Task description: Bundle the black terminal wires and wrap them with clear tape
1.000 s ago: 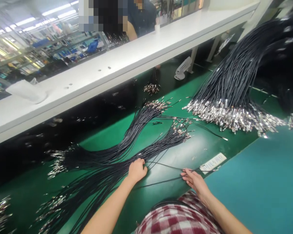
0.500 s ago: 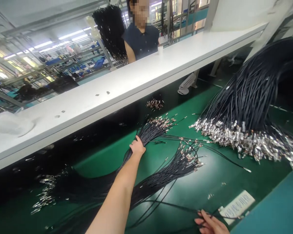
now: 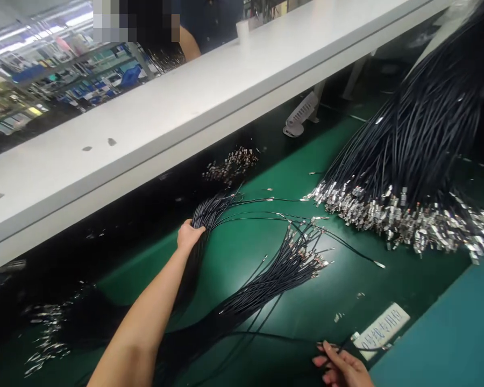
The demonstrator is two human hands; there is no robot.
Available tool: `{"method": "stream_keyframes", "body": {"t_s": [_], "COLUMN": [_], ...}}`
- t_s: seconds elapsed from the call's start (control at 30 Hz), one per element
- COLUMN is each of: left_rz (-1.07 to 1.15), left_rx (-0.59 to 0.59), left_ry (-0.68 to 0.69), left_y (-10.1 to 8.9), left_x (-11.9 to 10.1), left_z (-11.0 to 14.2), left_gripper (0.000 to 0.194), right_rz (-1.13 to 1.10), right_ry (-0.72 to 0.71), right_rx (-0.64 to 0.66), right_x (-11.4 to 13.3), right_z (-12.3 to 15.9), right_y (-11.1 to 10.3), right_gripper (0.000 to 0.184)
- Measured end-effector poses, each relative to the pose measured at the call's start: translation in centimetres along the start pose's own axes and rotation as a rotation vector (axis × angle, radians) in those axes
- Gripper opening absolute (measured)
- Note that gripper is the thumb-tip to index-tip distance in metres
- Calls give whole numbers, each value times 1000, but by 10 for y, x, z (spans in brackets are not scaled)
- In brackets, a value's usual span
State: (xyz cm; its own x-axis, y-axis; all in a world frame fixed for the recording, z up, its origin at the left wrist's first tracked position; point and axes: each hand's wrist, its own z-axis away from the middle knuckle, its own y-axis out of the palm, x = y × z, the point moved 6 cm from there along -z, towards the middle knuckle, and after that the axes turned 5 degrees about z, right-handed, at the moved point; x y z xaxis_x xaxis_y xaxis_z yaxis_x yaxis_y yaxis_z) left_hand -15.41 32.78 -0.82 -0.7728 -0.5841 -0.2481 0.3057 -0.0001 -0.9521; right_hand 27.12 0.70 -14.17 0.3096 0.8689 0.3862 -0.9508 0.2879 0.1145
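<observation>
My left hand (image 3: 189, 235) is closed around a bundle of thin black cables (image 3: 210, 213) at the back of the green table. The tips of that bundle lie in the shadow under the white shelf. At the lower right, my right hand (image 3: 341, 365) pinches a black cable (image 3: 274, 337) between thumb and fingers. Its metal end lies over a white label strip (image 3: 383, 327) with blue characters. Between my hands, a second cable bundle (image 3: 258, 285) rests on the green table (image 3: 242, 247), its metal terminals fanned out toward the right.
A thick hank of black cables (image 3: 407, 118) with many silver terminals hangs at the right. The white shelf (image 3: 193, 102) crosses above the table. A grey slotted piece (image 3: 301, 114) stands beneath it. A person's arm (image 3: 190, 45) shows beyond. A teal surface (image 3: 447, 333) borders the right.
My left hand left the near bundle, took hold of the back bundle and shifted it left and toward the shelf's shadow. My right hand still holds its cable. The view has shifted.
</observation>
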Motion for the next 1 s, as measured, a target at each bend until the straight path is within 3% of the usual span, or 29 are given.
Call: {"method": "stream_keyframes", "body": {"t_s": [0.07,0.13,0.2,0.27,0.37,0.47,0.6,0.67,0.73,0.8,0.87,0.93,1.0], "left_rz": [-82,-144,-162,-168,-156,-132,-73,-35,-29,-23,32,82,94], "left_rx": [-105,-154,-27,189,366,317,128,69,116,241,348,450,516], "left_ry": [46,279,590,845,970,883,609,555,597,687,788,865,908], "left_y": [-5,2,30,70,118,129,95,77,70,72,76,80,86], "left_x": [-15,-46,-84,-116,-156,-192,-213,-204,-179,-139,-92,-50,-23], "left_z": [7,30,68,109,141,114,44,35,60,115,187,259,317], "left_gripper": [64,63,45,30,38,53,65,61,42,20,19,27,26], "right_rz": [12,15,8,3,1,-8,-26,-32,-27,-18,-7,25,71], "right_ry": [7,0,-21,-25,-17,-31,-54,-71,-72,-47,-58,-175,-340], "right_rx": [11,20,19,29,53,71,101,98,86,76,86,131,212], "right_x": [0,1,3,4,3,2,6,10,14,16,20,33,50], "right_z": [1,0,0,-1,-5,-10,-10,-5,1,8,15,23,31], "right_y": [0,0,0,1,2,2,1,1,-1,-3,-4,-1,6], "right_gripper": [49,48,47,47,49,51,56,56,56,55,57,57,54]}}
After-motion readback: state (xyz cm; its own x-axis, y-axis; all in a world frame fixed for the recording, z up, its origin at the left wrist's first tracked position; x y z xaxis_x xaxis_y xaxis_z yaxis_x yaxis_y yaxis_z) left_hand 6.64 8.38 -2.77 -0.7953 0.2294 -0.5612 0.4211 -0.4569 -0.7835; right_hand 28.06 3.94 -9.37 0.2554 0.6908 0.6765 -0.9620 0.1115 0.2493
